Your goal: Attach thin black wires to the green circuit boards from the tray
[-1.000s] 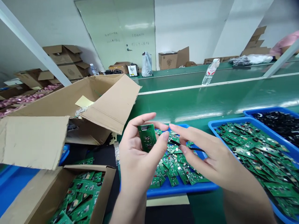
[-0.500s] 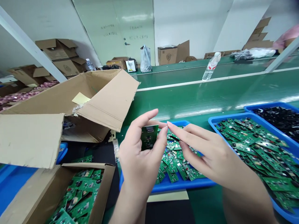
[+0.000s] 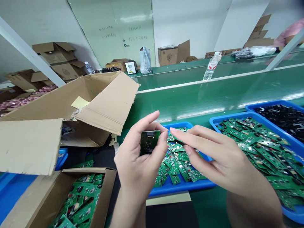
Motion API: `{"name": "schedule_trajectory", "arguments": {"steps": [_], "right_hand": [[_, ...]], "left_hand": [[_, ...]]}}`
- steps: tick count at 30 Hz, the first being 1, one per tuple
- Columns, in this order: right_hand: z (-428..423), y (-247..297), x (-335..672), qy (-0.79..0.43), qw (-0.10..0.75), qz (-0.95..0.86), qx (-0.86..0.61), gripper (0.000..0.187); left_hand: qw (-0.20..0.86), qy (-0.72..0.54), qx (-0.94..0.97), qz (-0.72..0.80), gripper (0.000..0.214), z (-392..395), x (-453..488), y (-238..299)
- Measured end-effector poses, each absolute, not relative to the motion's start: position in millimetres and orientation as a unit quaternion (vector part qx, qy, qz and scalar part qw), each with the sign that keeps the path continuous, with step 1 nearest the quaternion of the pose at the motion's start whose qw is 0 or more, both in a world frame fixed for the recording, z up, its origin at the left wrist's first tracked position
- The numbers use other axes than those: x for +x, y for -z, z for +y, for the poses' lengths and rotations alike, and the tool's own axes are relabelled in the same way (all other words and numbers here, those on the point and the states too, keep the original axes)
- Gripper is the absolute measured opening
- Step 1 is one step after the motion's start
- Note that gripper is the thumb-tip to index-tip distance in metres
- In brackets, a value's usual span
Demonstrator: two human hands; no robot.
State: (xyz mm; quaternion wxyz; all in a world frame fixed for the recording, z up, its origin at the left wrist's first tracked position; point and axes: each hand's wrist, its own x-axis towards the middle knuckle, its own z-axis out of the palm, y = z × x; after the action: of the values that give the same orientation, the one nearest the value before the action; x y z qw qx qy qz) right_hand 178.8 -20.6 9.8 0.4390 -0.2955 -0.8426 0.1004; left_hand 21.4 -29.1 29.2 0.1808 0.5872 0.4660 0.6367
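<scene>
My left hand is closed around a green circuit board, which stands upright between thumb and fingers. A small metal connector shows at the board's top edge. My right hand pinches a thin black piece between thumb and fingers; its exact kind is hard to make out. The tip of the black piece points toward my left thumb, with a gap between the hands. Beneath both hands lies a blue tray holding many small green boards.
On the right sit a blue tray of larger circuit boards and another blue tray of black parts. At left are a cardboard box of boards and a big open carton. A water bottle stands farther back.
My right hand has drawn slightly away from my left, so their fingertips no longer meet. The circuit board sits a little lower in my left hand. The view has shifted slightly.
</scene>
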Motion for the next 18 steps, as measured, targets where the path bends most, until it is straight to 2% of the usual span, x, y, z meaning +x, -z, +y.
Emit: {"name": "schedule_trajectory", "arguments": {"steps": [10, 18], "right_hand": [[-23.8, -10.6, 178.6, -0.120, 0.432, -0.843, -0.297, 0.043], [-22.1, -10.7, 177.9, -0.127, 0.431, -0.842, -0.299, 0.045]], "left_hand": [[0.130, -0.636, 0.646, 0.402, 0.046, -27.9, 14.9, -24.9], [0.102, -0.631, 0.659, 0.396, 0.046, -27.5, 14.7, -24.7]]}}
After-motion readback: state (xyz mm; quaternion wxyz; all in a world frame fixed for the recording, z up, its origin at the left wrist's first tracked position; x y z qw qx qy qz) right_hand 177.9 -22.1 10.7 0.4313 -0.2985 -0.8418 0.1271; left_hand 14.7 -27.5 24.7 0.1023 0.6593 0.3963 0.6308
